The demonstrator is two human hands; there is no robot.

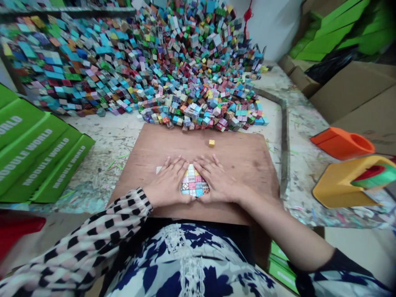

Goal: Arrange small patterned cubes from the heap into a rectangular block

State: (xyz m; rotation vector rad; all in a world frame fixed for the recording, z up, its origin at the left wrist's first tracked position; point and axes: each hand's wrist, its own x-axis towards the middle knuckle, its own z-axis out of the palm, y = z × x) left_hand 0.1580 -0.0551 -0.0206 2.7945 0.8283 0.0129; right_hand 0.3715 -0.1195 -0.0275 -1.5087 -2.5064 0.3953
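Note:
Small patterned cubes [194, 181] lie packed tightly together in a flat block on a brown wooden board [173, 140]. My left hand [168, 181] covers the left part of the block, its fingers over the far edge and its thumb at the near edge. On the right part, my right hand [216, 179] has the same hold. The thumb tips nearly meet at the front. Between the hands pink, white, yellow and blue faces show; the cubes under my palms are hidden. A single yellow cube [211, 143] sits apart on the board, beyond my right fingers.
A large heap of loose coloured cubes [185, 74] rises behind the board. Green boxes [46, 152] stand at the left. To the right are a wooden rail [284, 144], an orange holder [340, 142], a yellow holder [337, 185] and cardboard boxes [355, 99].

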